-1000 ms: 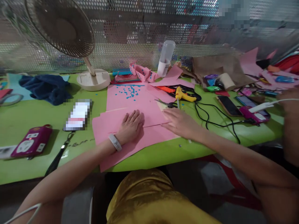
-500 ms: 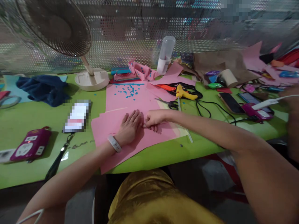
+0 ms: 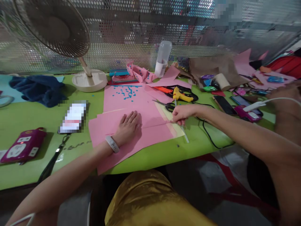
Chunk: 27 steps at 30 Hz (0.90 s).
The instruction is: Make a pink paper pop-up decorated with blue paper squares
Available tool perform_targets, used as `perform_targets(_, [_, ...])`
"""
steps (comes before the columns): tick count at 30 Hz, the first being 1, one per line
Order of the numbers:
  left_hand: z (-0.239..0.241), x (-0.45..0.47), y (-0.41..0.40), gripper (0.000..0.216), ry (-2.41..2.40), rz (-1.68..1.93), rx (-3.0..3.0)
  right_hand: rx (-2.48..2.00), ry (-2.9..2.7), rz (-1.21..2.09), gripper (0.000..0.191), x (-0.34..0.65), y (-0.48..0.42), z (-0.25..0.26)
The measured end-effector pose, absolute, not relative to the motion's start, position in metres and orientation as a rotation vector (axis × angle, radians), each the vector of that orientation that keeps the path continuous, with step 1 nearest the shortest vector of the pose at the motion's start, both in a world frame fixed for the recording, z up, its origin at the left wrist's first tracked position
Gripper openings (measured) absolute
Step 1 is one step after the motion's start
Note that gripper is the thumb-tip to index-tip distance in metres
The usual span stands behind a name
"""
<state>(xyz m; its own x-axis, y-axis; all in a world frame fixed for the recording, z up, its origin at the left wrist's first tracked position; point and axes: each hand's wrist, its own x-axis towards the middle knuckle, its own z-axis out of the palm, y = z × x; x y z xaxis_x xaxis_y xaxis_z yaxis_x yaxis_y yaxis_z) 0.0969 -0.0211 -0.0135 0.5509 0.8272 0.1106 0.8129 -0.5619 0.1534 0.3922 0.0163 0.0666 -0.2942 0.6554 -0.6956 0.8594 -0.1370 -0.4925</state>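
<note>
A large folded pink paper (image 3: 150, 133) lies on the green table (image 3: 30, 117) in front of me. My left hand (image 3: 128, 125), with a white band on the wrist, rests flat on the paper near its middle, fingers stretched out. My right hand (image 3: 181, 113) is at the right end of the fold, fingers curled and pressed together on the paper's edge. Just beyond that hand lie scissors (image 3: 168, 106) and a yellow glue gun (image 3: 180, 95).
Behind the fold lies a pink sheet with small blue bits (image 3: 124, 93). A desk fan (image 3: 88, 80), a blue cloth (image 3: 37, 88), a phone (image 3: 72, 118) and a magenta power strip (image 3: 22, 147) sit at left. Phones (image 3: 224, 104), cables and another person's arm (image 3: 285, 103) crowd the right.
My right hand slid from beside my left hand along the fold to the paper's right edge. My left hand stayed flat in place.
</note>
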Motion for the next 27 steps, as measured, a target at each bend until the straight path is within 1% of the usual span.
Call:
perform_targets(4, [-0.014,0.096,-0.021,0.053,1.419,0.271,2.697,1.629,2.021,-1.534,0.041,0.363,0.018,0.069])
perform_targets(9, [-0.015,0.096,-0.02,0.051,1.401,0.296,2.715,1.481,2.0,-1.685,0.038,0.305,0.023,0.039])
perform_targets(13, [-0.013,0.089,-0.022,0.053,1.425,0.255,2.711,1.442,1.888,-1.756,0.04,0.298,0.025,0.022])
perform_targets(17, [-0.011,0.054,-0.029,0.059,1.462,0.104,2.646,1.42,1.849,-1.797,0.044,0.306,0.026,0.021])
perform_targets(23, [-0.009,-0.031,-0.037,0.064,1.668,-0.034,2.443,1.405,1.854,-1.829,0.038,0.308,0.025,0.024])
perform_targets(25, [0.001,-0.044,-0.038,0.065,1.694,-0.028,2.404,1.412,1.852,-1.845,0.035,0.308,0.024,0.024])
perform_targets(27, [0.018,-0.039,-0.037,0.067,1.716,0.11,2.444,1.422,1.845,-1.852,0.033,0.309,0.024,0.026])
